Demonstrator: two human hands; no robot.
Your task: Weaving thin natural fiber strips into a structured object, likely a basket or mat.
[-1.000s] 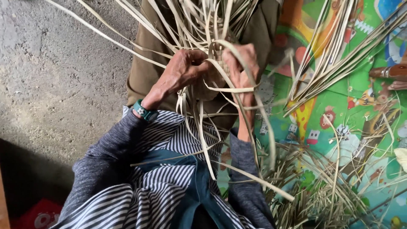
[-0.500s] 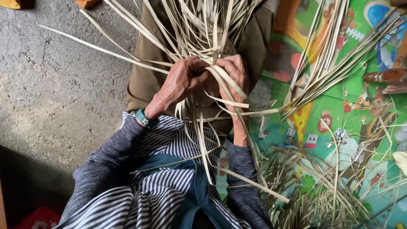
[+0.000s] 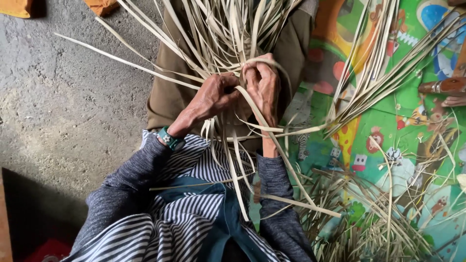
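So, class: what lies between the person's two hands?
In the head view, pale woven strips run between the left hand and right hand; one strip loops over the right hand's fingers.

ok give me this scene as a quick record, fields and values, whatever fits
left hand: left hand pinching pale flat woven strips
right hand: right hand gripping a strip that loops over its fingers
wrist: green wristband on the left wrist
clothing: grey sleeves, striped top
under work: brown cloth
floor left: grey concrete
floor right: colourful cartoon play mat with loose strips and scraps
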